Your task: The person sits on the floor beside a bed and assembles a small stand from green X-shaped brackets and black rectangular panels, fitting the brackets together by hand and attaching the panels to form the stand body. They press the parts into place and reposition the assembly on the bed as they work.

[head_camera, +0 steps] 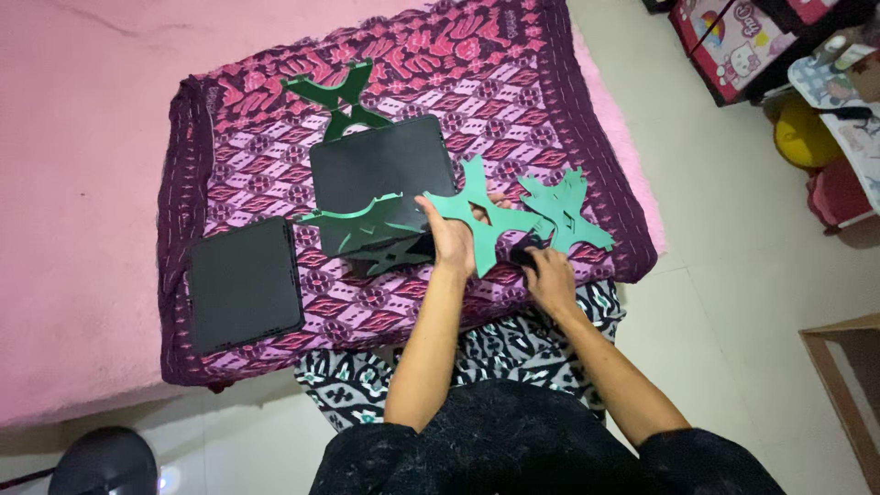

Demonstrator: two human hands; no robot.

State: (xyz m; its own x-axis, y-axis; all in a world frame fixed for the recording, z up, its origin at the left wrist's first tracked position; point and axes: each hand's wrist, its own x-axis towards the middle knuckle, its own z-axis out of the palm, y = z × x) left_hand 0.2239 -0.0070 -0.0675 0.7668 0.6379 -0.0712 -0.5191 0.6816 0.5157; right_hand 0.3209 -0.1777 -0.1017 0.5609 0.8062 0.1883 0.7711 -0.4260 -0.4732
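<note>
Patterned purple cloth [568, 119] over pink bed [82, 183] (pale tiled floor [724, 183]); left hand [449, 240] fingers grasping green cutout [481, 220], right hand [550, 275] unclear.

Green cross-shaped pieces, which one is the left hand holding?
The left hand grips the green piece in the middle, between the black box and the loose green piece on the right. The others lie untouched.

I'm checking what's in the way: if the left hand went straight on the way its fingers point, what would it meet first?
Probably the black panel just beyond the left hand, which grips a green X-shaped piece; depth is unclear.
</note>
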